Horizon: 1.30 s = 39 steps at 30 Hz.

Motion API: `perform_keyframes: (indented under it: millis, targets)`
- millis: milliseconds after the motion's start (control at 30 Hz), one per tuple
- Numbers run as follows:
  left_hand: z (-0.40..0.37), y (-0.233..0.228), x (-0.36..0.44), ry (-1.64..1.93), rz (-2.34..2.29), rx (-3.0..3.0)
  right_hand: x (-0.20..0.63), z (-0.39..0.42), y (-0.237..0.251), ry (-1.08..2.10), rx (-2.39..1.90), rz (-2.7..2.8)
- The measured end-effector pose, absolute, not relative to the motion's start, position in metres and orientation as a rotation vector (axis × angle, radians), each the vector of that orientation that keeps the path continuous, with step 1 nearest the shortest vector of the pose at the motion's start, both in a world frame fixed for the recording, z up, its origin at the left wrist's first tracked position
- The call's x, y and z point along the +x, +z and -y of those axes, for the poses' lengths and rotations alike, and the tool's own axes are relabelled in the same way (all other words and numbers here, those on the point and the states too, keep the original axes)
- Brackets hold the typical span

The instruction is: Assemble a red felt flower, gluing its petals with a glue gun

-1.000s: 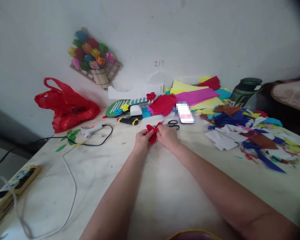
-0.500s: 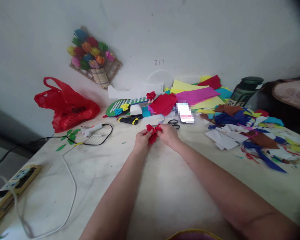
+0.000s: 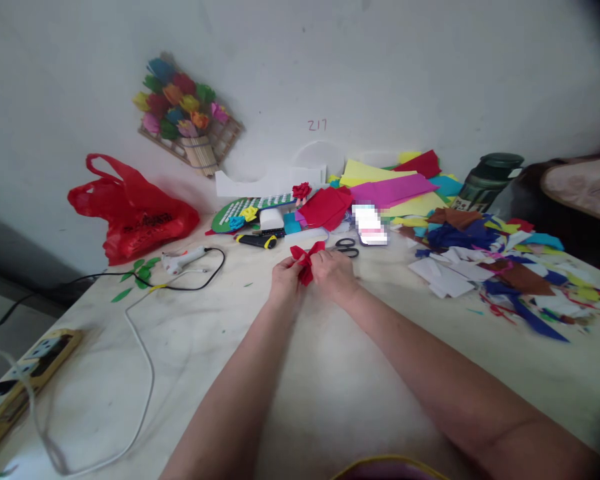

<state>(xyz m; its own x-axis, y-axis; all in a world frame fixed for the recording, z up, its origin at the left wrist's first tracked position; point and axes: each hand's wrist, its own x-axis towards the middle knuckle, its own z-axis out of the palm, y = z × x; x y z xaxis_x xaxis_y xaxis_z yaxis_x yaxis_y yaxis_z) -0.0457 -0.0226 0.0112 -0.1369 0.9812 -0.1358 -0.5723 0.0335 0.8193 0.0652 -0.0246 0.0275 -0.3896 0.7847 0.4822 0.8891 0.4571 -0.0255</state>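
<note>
Both of my hands pinch a small folded red paper piece (image 3: 305,261) just above the pale table (image 3: 330,373), near its middle. My left hand (image 3: 285,278) grips its left side and my right hand (image 3: 335,273) grips its right side. Red points of the paper stick up between the fingers. Black scissors (image 3: 347,247) lie just beyond my right hand. A yellow and black cutter (image 3: 259,241) lies beyond my left hand.
Coloured paper sheets (image 3: 390,190) and scraps (image 3: 500,267) cover the right back of the table. A red plastic bag (image 3: 130,213), a glue gun (image 3: 183,260) with cable, a power strip (image 3: 25,373) and a dark bottle (image 3: 487,180) stand around. A paper flower basket (image 3: 187,120) hangs on the wall.
My hands have shifted slightly and turned the red paper between the fingers; its upper points now spread a little differently. Nothing else on the table has moved.
</note>
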Motion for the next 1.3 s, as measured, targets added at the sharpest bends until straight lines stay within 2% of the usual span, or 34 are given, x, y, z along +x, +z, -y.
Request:
perform_keyframes:
  millis: [133,333,433,700,867,1067,1300]
  targets:
    - [0.021,0.010,-0.048,1.523,-0.900,0.638,0.066,0.016,0.018,-0.060,-1.531,2.054]
    - [0.023,0.011,-0.049,1.517,-0.856,0.644,0.066,0.008,0.017,0.341,-1.499,1.917]
    - [0.023,0.009,-0.048,1.507,-0.868,0.640,0.066,0.009,0.020,0.289,-1.537,1.931]
    - [0.022,0.009,-0.045,1.522,-0.929,0.648,0.070,0.020,0.023,-0.248,-1.396,2.258]
    - [0.025,0.012,-0.042,1.553,-0.957,0.642,0.069,0.021,0.023,-0.374,-1.275,2.336]
    - [0.025,0.009,-0.047,1.549,-1.005,0.596,0.069,0.019,0.016,-0.280,-1.287,2.243]
    - [0.018,0.006,-0.058,1.578,-0.962,0.461,0.073,0.014,0.007,0.115,-1.233,1.767]
